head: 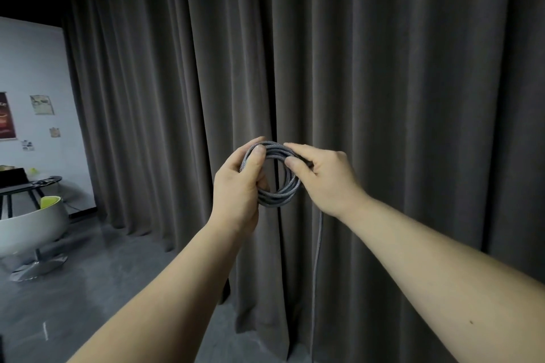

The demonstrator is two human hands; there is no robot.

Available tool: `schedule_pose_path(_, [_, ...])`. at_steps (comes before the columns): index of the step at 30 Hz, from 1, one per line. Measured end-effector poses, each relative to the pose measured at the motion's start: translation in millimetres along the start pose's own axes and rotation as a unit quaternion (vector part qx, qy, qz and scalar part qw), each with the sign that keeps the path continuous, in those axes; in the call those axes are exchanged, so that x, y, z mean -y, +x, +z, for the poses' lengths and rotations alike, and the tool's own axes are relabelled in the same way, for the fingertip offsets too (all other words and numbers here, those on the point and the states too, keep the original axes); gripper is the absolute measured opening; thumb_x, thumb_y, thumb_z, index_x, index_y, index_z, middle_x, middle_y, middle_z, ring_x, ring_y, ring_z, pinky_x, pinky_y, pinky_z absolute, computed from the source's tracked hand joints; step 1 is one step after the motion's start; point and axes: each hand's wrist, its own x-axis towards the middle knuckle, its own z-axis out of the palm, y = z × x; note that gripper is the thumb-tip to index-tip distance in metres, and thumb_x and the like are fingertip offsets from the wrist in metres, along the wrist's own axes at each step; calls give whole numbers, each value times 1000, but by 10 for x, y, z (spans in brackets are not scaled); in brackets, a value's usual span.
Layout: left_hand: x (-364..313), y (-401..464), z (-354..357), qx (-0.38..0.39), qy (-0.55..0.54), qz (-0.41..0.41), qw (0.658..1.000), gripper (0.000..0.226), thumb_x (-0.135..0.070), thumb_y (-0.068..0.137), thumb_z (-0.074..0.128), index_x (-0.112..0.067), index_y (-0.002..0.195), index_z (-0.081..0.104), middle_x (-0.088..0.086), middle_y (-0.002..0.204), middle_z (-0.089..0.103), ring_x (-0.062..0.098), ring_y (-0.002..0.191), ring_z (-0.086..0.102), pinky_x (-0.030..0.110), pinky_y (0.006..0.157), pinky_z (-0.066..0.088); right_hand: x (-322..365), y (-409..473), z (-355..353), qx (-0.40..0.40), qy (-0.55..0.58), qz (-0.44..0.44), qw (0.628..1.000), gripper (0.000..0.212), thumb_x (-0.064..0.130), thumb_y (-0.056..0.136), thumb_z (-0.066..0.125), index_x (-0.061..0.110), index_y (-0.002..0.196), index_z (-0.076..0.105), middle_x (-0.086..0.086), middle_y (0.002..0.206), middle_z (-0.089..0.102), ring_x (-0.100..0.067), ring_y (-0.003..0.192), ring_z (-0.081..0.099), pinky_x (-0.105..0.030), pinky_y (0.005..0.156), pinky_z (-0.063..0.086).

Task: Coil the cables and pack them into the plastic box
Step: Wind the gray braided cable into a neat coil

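- The cable (275,174) is a grey braided one, wound into a small round coil.
- The coil is up in the air in front of a dark curtain (383,68), and nothing sits under it.
- The left hand (239,186) grips the left side of the coil, with the thumb pressed on top and the fingers curled through the ring.
- The right hand (324,177) pinches the top right of the coil between thumb and fingers.
- The coil sits right between the two hands and touches both, so neither hand is nearer.
- The ring faces the person, like a little wheel seen from the front.
- A loose tail of the cable hangs straight down from under the right hand toward the floor (88,289).
- That tail is the part not yet wound, so I think the coiling is not done.
- The next loop likely has to come up from below on the right side, while the left hand keeps the ring from springing open.
- No plastic box shows here, so I cannot tell where it is.
- A white chair (32,227) stands far off at the left.
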Motion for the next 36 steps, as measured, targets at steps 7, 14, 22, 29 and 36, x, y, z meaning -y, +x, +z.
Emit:
schedule_pose_path(7, [-70,-13,10,-11,-13,-3,1000,19,-25,98,54,-25,103,72,-5,61,44,10,58,35,27,57,32,-20,26,21,-26,-10,-56,998,31,24,95,55,19,124,64,-5,103,73,-24,94,66,-37,83,52])
schedule_pose_path(14, [-106,-18,71,-16,20,-17,1000,21,-24,100,51,-20,96,72,-8,56,45,10,55,34,24,53,32,32,-66,-23,66,-75,-84,991,61,47,90,44,25,146,37,7,142,47,-17,125,50,-38,103,43])
schedule_pose_path(22, [-126,-58,123,15,-3,-59,998,30,-36,101,47,-20,101,72,-10,60,52,7,57,40,22,59,36,132,-66,-73,185,-117,-17,976,125,54,64,80,35,151,-7,15,153,16,-19,136,37,-29,102,35])
schedule_pose_path(29, [-157,-88,119,30,-22,-55,998,29,-34,99,49,-17,101,73,-4,62,46,7,55,38,23,57,33,144,-81,-42,164,-114,-30,979,120,46,57,85,46,146,5,18,144,24,-20,121,51,-29,94,44])
schedule_pose_path(36, [-169,-83,114,8,-41,-63,997,32,-42,94,53,-16,95,72,0,58,42,11,49,36,26,52,32,136,-121,21,96,-90,-47,990,104,39,57,86,27,143,29,10,135,39,-14,118,52,-27,96,44])
